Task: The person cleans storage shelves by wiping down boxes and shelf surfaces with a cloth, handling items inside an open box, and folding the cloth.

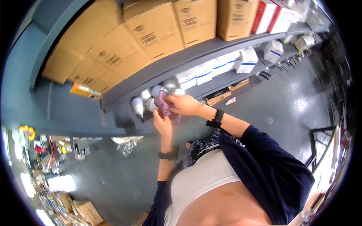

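A crumpled purple cloth [162, 103] is held between my two hands, in front of the lower shelf. My left hand [162, 123] pinches its lower edge from below. From the right, my right hand [184, 104] has its fingers closed on the cloth's upper part. Folds and fingers hide part of it, and I cannot tell whether it is a glove or a rag. Just behind the cloth stand several white and grey bottles [138, 106], partly covered by my hands and somewhat blurred.
Cardboard boxes [149, 34] line the upper shelf, with red and white boxes [264, 17] at its right. White boxes with blue stripes [247, 60] stand on the lower shelf. An orange box [86, 91] sits at the left. Clear plastic wrap [126, 148] hangs below the shelf edge.
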`<state>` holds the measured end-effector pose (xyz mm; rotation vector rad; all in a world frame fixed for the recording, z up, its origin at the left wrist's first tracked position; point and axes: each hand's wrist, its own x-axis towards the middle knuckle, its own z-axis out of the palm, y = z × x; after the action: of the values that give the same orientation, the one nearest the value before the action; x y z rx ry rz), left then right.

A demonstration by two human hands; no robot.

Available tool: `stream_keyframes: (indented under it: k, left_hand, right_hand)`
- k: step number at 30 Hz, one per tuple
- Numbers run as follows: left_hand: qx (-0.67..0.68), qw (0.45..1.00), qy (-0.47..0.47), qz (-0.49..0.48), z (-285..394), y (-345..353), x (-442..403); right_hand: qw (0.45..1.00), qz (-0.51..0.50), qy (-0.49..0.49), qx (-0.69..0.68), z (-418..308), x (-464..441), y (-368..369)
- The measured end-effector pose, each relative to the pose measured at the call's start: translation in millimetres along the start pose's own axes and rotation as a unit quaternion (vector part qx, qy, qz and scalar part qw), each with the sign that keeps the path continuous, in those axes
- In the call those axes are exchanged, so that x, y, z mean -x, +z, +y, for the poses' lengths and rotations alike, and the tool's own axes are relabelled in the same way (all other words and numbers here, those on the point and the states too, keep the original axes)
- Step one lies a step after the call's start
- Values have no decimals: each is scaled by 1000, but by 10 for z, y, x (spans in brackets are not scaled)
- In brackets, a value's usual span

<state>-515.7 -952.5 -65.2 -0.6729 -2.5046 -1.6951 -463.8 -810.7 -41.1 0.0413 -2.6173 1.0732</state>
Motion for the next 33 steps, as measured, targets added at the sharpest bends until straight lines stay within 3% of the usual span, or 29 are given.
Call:
stream_keyframes:
  k: [3, 4, 7, 10, 12, 17, 18, 24, 28, 33]
  left_hand:
    - [37, 997, 55, -32, 191, 419, -4]
    - [55, 995, 58, -64, 350, 541, 11]
    - [32, 987, 90, -132, 515, 961, 29]
    - [36, 976, 125, -173, 622, 1425, 85]
    - [-19, 961, 112, -252, 681, 1697, 202]
    - [-87, 871, 90, -475, 918, 2082, 499]
    - [-20, 858, 80, -507, 960, 2126, 551]
    - [-49, 868, 139, -474, 648, 2451, 743]
    - [-121, 836, 86, -528, 510, 2445, 666]
    - [-117, 920, 21, -374, 517, 2042, 500]
  right_hand:
    - [997, 33, 75, 13, 321, 341, -308]
    - [991, -9, 133, 22, 423, 437, -422]
    - [989, 19, 147, 3, 672, 769, -753]
    - [984, 71, 149, 69, 974, 1086, -969]
    - [976, 90, 155, 126, 1148, 1336, -1110]
    - [946, 174, 268, 63, 1352, 1852, -1393]
    - [935, 207, 282, 53, 1348, 1880, -1482]
    - [916, 243, 313, 65, 1488, 1899, -1569]
    - [932, 208, 294, 47, 1490, 1900, -1339]
    - [939, 148, 310, 29, 1478, 1652, -1269]
